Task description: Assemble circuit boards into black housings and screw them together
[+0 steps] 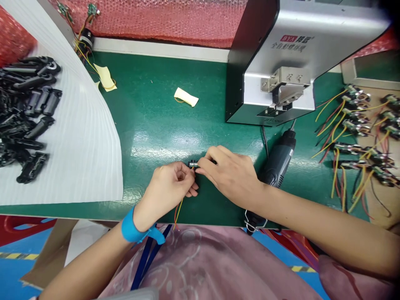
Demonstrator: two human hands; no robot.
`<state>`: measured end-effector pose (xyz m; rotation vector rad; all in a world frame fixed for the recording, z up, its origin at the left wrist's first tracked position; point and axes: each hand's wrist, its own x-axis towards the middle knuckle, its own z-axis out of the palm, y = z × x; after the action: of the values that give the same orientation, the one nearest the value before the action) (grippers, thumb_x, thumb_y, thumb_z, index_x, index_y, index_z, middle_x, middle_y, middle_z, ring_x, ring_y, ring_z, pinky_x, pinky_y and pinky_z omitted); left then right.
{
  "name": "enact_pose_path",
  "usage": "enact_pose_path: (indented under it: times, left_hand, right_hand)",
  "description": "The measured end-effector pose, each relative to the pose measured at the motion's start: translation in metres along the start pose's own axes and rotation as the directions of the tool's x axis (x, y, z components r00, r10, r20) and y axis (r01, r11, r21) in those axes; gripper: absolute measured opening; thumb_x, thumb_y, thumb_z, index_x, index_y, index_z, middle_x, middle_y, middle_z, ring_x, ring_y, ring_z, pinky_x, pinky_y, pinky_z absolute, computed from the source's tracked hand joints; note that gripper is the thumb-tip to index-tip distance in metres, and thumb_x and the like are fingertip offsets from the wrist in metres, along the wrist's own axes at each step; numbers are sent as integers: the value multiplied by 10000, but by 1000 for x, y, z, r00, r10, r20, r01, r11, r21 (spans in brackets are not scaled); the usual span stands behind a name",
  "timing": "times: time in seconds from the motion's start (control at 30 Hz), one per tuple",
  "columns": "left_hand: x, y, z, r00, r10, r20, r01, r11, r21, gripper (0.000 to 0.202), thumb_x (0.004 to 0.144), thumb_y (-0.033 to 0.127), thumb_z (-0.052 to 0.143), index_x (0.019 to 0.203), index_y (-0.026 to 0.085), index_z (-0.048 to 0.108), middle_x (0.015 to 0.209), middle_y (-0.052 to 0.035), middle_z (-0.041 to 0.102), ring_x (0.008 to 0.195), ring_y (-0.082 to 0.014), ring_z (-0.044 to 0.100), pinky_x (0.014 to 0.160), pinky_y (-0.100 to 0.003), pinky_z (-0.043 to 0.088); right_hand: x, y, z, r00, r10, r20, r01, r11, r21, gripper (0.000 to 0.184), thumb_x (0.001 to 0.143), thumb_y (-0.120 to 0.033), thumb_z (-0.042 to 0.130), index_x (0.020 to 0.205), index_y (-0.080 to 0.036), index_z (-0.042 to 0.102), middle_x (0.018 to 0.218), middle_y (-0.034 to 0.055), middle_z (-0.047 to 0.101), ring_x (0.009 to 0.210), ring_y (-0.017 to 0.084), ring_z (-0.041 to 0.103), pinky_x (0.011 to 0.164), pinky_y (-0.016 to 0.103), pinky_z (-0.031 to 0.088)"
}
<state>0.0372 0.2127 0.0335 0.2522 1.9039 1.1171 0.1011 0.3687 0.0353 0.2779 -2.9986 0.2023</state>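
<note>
A small black part, possibly a motor, was pinched in the grips of left hand and right hand.

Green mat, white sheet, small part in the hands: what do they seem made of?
Green mat: likely rubber or vinyl, semi-glossy; lamp glare shows in patches. White sheet: probably packing foam, matte, finely ribbed. Small part: black, perhaps plastic; too small to tell.

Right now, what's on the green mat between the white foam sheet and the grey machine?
In the head view, two yellowish scraps: one scrap mid-mat, another scrap at the foam sheet edge. Otherwise bare green mat.
</note>
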Motion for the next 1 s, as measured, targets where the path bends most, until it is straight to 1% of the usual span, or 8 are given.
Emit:
enact_pose_path:
  times: [0.1, 0.17, 0.3, 0.47, 0.57, 0.73, 1.0]
  left_hand:
    - [-1, 1, 2, 999, 7, -45, -7, 1000, 17, 153, 839, 245, 513, 708, 169, 537, 622, 10, 665, 560, -133, 654, 511, -202, 530]
    - [-1, 2, 2, 999, 7, -43, -6, 1000, 16, 149, 837, 236, 506, 704, 172, 526, 618, 12, 664, 555, -133, 653, 507, -203, 529]
    - [0, 1, 2, 1000, 6, -26, -6, 1000, 15, 141, 835, 211, 487, 701, 175, 512, 609, 15, 665, 537, -131, 647, 508, -208, 527]
    - [1, 2, 2, 999, 29, -26, -28, 999, 26, 156, 857, 256, 478, 729, 176, 516, 610, 12, 667, 544, -140, 651, 512, -222, 531]
    - [1, 3, 2, 1000, 21, -22, -20, 999, 34, 167, 856, 265, 483, 718, 175, 514, 611, 7, 665, 547, -141, 650, 518, -224, 529]
    - [2, 3, 1, 1000, -1, -7, 1, 1000, 13, 178, 857, 268, 472, 706, 180, 500, 615, 0, 669, 552, -150, 654, 531, -238, 536]
    - [1, 5, 0, 1000, -15, -28, 16, 999, 42, 205, 875, 279, 456, 702, 175, 492, 609, -1, 673, 537, -143, 653, 524, -233, 538]
  right_hand:
    - [0, -1, 0, 1000, 7, 0, -7, 1000, 7, 95, 854, -210, 562, 770, -194, 604, 749, 12, 588, 687, 140, 507, 446, 248, 197]
    - [-2, -1, 0, 1000, 5, -7, -5, 1000, 19, 85, 854, -205, 548, 827, -181, 625, 797, 23, 614, 713, 144, 522, 469, 255, 238]
    - [-5, 1, 1, 1000, 0, -30, 1, 999, 42, 136, 855, -188, 526, 930, -145, 630, 886, 42, 640, 750, 146, 541, 505, 265, 292]
    - [-3, 1, 3, 993, -82, -83, 84, 996, 26, 145, 870, -162, 503, 919, -107, 628, 863, 63, 649, 751, 161, 536, 551, 271, 339]
    - [-1, 1, 3, 992, -107, -71, 109, 994, 30, 155, 881, -148, 479, 905, -101, 625, 854, 74, 646, 762, 171, 528, 551, 275, 338]
    - [-1, 1, 3, 994, -97, -43, 99, 994, 46, 163, 889, -143, 465, 895, -112, 625, 868, 68, 651, 780, 173, 528, 550, 280, 337]
    - [1, 2, 2, 997, -75, 20, 72, 990, 124, 158, 886, -169, 497, 943, -122, 637, 963, 50, 657, 842, 172, 551, 584, 270, 368]
